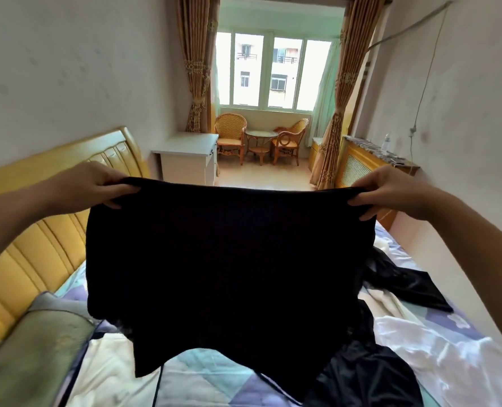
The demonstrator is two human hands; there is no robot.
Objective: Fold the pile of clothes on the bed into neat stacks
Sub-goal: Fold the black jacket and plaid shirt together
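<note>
Above the bed (420, 342), dead centre, you're holding a black garment (226, 259) stretched wide by its top edge. Your left hand (97, 183) sits at ten o'clock, fingers curled over the left corner, pinching the cloth against the thumb. Your right hand (390, 192) is at two o'clock, fingers folded round the right corner in the same way. The garment hangs flat between them, and its lower edge drops to the quilt at six o'clock. More dark clothes (390, 277) lie crumpled on the bed from three to five o'clock, partly hidden behind what you hold. A green pillow (35, 348) rests at eight o'clock against the yellow headboard (32, 245). Up at twelve o'clock, well beyond the bed, two wicker chairs (230, 133) flank a small round table (260, 135) under the window (270, 71), with a white cabinet (188, 157) just left of them.
</note>
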